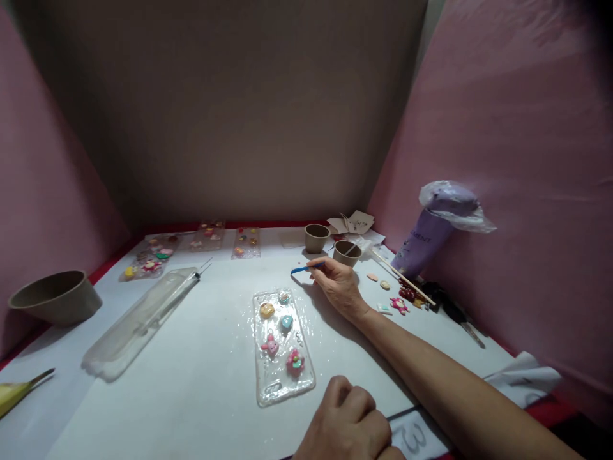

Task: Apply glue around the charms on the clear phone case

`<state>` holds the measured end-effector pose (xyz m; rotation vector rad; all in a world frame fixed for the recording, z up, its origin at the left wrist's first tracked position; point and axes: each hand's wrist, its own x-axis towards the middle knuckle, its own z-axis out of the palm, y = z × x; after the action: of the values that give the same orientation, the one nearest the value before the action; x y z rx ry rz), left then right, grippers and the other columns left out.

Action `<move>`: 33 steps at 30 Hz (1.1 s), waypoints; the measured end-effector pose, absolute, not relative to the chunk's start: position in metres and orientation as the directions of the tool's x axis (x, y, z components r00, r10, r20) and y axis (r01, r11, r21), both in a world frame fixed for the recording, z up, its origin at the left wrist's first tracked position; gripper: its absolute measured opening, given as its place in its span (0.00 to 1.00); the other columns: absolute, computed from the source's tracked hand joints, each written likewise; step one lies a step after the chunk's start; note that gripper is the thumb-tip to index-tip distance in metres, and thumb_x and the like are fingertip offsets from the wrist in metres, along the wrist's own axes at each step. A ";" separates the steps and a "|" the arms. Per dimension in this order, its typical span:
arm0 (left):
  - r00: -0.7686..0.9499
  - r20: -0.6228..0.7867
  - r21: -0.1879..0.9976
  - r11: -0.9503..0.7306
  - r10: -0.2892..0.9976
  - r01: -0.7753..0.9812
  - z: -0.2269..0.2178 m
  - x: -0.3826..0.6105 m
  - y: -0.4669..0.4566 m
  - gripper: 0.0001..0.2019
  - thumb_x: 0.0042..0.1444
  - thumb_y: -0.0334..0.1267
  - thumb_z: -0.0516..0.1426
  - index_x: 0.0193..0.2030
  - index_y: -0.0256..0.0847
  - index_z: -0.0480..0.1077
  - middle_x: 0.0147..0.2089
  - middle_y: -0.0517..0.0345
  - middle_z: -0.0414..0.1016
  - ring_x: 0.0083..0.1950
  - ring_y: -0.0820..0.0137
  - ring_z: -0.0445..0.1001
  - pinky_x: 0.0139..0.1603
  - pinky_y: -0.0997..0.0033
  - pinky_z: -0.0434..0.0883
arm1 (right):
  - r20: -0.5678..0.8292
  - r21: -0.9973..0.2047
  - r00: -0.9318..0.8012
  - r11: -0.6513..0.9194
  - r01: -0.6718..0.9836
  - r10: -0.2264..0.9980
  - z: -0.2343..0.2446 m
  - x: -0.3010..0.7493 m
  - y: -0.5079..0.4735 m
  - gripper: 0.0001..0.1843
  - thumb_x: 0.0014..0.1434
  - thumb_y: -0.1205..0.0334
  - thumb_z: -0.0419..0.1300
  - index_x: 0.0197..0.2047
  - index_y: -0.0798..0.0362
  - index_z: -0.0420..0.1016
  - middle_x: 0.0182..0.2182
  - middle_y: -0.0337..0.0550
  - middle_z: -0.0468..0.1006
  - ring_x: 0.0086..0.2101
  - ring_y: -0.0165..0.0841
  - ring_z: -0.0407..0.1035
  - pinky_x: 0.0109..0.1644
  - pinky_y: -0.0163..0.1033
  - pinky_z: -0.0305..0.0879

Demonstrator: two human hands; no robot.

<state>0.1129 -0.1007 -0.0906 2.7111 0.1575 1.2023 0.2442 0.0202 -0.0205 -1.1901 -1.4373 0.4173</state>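
A clear phone case [281, 348] lies in the middle of the white table, with several small coloured charms stuck on it. My right hand [338, 284] hovers just beyond its far right corner, pinched on a thin blue-tipped tool [304, 269] that points left. My left hand [347, 425] rests near the front edge as a closed fist, just right of the case's near end; nothing shows in it.
Two small brown cups [317, 237] stand at the back right, loose charms [398, 305] and a wooden stick [402, 276] to the right beside a purple piping bag [433, 230]. Decorated cases [153, 257] lie at the back left, a clear tray [138, 319] and brown bowl [56, 297] left.
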 end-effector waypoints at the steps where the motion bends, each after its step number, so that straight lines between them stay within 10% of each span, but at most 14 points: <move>1: 0.674 0.717 0.213 -0.977 0.178 0.032 -0.091 0.113 -0.101 0.08 0.57 0.33 0.58 0.27 0.39 0.68 0.27 0.61 0.66 0.35 0.69 0.64 0.35 0.68 0.57 | 0.526 -0.803 0.187 0.413 0.429 0.830 -0.021 0.244 0.020 0.09 0.55 0.61 0.58 0.37 0.55 0.77 0.23 0.39 0.75 0.24 0.28 0.67 0.28 0.33 0.64; 33: 0.667 0.719 0.207 -0.976 0.198 0.068 -0.088 0.113 -0.099 0.10 0.59 0.35 0.57 0.26 0.39 0.67 0.26 0.60 0.65 0.33 0.70 0.63 0.33 0.69 0.57 | 0.549 -0.792 0.227 0.414 0.448 0.805 -0.022 0.247 0.018 0.09 0.56 0.59 0.58 0.37 0.54 0.76 0.24 0.39 0.74 0.25 0.29 0.68 0.30 0.34 0.66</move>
<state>0.1128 -0.0991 -0.0883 2.7174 0.2185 1.2006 0.2473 0.0180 -0.0217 -1.2111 -1.4055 0.3549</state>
